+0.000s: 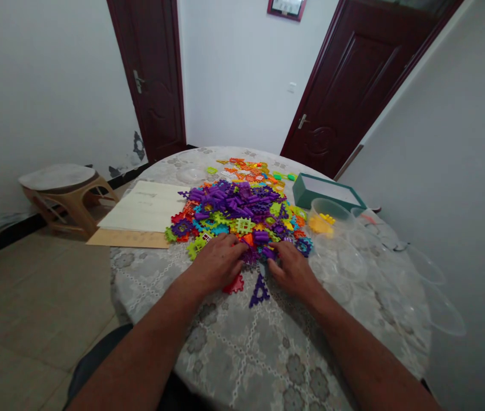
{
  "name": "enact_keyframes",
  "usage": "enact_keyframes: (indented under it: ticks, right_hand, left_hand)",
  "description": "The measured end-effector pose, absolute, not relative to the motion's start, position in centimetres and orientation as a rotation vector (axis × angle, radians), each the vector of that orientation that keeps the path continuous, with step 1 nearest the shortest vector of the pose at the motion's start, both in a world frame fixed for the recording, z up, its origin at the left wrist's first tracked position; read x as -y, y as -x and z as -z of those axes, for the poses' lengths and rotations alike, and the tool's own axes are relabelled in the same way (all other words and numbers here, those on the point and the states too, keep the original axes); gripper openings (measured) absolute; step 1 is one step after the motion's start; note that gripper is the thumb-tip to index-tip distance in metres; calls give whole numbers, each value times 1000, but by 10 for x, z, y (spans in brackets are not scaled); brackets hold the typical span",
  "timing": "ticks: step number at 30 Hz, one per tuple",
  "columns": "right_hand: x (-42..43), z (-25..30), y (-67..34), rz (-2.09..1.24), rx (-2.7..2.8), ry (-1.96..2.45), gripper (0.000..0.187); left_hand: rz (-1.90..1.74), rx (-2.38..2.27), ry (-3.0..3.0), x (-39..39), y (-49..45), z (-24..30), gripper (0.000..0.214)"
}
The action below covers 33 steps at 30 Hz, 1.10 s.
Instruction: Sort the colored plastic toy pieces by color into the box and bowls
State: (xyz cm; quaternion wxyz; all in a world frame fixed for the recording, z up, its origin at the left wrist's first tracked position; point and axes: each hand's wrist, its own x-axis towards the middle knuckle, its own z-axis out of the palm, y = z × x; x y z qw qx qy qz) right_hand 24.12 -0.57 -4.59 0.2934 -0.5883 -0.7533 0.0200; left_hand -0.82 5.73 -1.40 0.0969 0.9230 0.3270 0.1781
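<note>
A heap of plastic interlocking building pieces (242,225) lies in the middle of the table, with many purple ones (229,197) on top. My left hand (219,261) rests at the heap's near edge, fingers spread and touching the pieces, its thumb apart. Facing it, my right hand (291,267) has its fingertips and thumb around a small purple tube piece (268,252). Another purple tube piece (261,237) lies just beyond. A red piece (234,284) sits beside my left thumb. Nearer to me lies a flat purple triangular piece (259,291) on the tablecloth.
Clear plastic tubs and lids (349,257) stand at the right, one with yellow pieces (322,224). A green box (328,191) is behind them. Papers (144,205) over a brown folder (126,238) lie left. A stool (71,197) stands beside the round table (242,342).
</note>
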Motion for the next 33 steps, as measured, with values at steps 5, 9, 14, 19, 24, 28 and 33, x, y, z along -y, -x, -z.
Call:
enact_keyframes:
  ticks: [5, 9, 14, 19, 24, 28, 33]
  right_hand:
    - [5, 43, -243, -75, 1877, 1526, 30]
    - [4, 43, -238, -45, 1878, 1421, 37]
    - [-2, 44, -228, -36, 1953, 1356, 51]
    - [-20, 51, -225, -14, 1980, 1410, 47]
    - [-27, 57, -229, -46, 1997, 1484, 42]
    - [-23, 52, -230, -69, 1973, 1504, 35]
    - [-19, 47, -232, -82, 1878, 1483, 31]
  left_hand:
    - [-893, -970, -2443, -63, 13, 14, 35]
    - [-1010, -1018, -2244, -65, 14, 13, 37]
    - [-1023, -1089, -2204, -68, 12, 12, 44]
    - [-1027, -1158, -2212, -69, 10, 14, 37]
    - [-975, -1086, -2358, -70, 9, 25, 30]
    - [-928, -1133, -2406, -69, 11, 27, 33]
    - [-975, -1203, -2504, -62, 11, 14, 27]
